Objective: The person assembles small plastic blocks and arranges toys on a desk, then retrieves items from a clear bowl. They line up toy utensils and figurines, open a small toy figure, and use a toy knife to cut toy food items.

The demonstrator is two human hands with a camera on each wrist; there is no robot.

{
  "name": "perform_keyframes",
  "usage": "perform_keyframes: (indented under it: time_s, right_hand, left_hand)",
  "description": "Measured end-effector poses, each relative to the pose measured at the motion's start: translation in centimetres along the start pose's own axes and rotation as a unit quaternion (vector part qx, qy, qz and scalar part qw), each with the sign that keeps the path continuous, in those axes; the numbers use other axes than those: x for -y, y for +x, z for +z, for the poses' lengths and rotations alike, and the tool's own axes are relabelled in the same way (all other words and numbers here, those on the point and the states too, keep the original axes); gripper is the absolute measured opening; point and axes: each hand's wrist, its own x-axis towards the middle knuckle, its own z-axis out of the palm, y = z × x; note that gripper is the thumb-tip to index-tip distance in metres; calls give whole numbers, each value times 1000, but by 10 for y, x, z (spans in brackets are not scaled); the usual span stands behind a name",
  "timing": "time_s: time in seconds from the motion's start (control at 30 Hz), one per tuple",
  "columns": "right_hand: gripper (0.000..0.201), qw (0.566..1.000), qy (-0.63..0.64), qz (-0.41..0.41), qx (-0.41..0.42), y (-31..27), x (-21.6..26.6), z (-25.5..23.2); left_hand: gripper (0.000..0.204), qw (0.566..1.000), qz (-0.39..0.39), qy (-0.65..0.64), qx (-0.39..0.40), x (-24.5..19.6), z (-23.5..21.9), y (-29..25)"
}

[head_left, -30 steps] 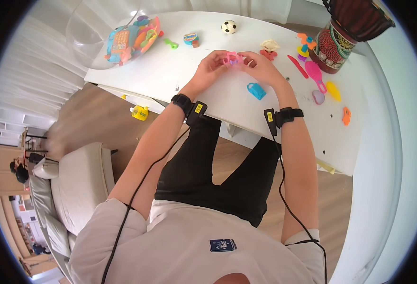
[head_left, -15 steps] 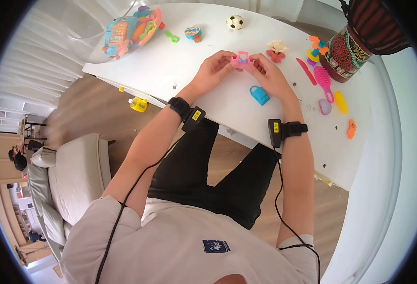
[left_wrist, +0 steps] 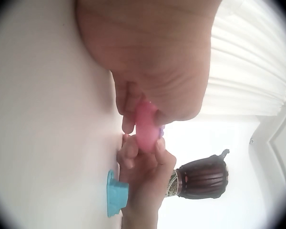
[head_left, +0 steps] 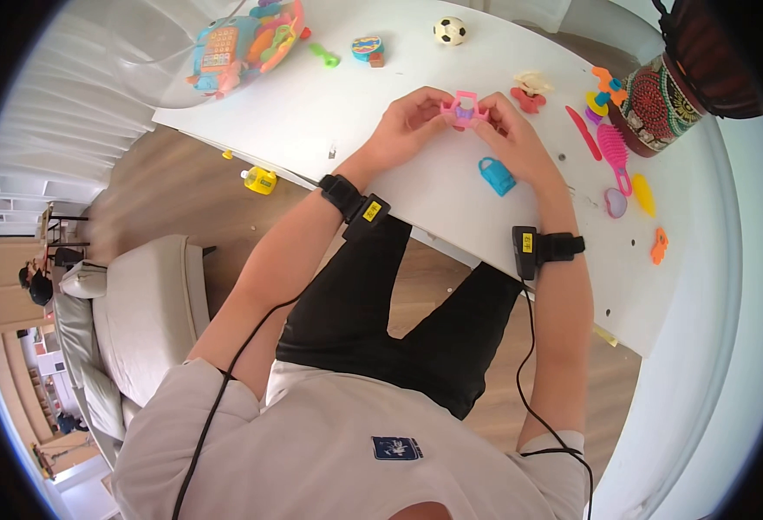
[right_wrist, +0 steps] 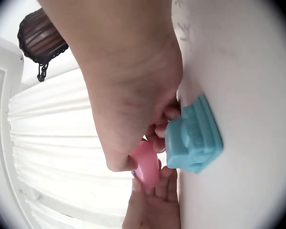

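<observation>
Both hands pinch a pink plastic toy with a purple bow and an open square loop [head_left: 466, 94], one hand at each side. My left hand [head_left: 406, 127] holds its left end between thumb and fingers. At the opposite end, the thumb and fingers of my right hand [head_left: 520, 143] grip it. In the left wrist view the pink toy [left_wrist: 147, 129] shows a smooth rounded side. A blue toy handbag [head_left: 497, 177] with a loop handle lies on the white table beside the right hand. The right wrist view shows the blue handbag [right_wrist: 193, 138] close by that hand.
A soccer ball [head_left: 450, 31], a round blue toy [head_left: 368, 48] and a green piece [head_left: 324, 56] lie farther back. A toy cash register [head_left: 218, 49] stands at left. To the right are a pink hairbrush [head_left: 613, 156], a red knife [head_left: 583, 133] and a drum [head_left: 663, 104].
The head view has shifted, so the table things sit farther right. Both hands keep hold of the pink toy, which has turned to show its bow and loop more plainly.
</observation>
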Motion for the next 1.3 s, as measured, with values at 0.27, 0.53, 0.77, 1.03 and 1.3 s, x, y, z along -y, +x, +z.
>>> perform_keyframes:
  time_s: [0.27, 0.53, 0.77, 1.03, 1.3]
  right_hand:
    - [30, 994, 91, 54, -19, 5, 7, 1]
    - [36, 993, 105, 61, 14, 5, 8, -4]
    - [28, 996, 34, 80, 17, 1, 13, -1]
    - [37, 997, -56, 45, -7, 1, 10, 1]
    - [32, 997, -77, 26, -10, 0, 18, 4]
  left_hand:
    - [33, 999, 10, -17, -39, -3, 5, 2]
    - [29, 999, -32, -16, -41, -4, 1, 4]
    - [27, 998, -11, -43, -42, -3, 4, 3]
    - [23, 1000, 7, 15, -15, 3, 1, 1]
    - [21, 998, -31, 21, -56, 0, 5, 0]
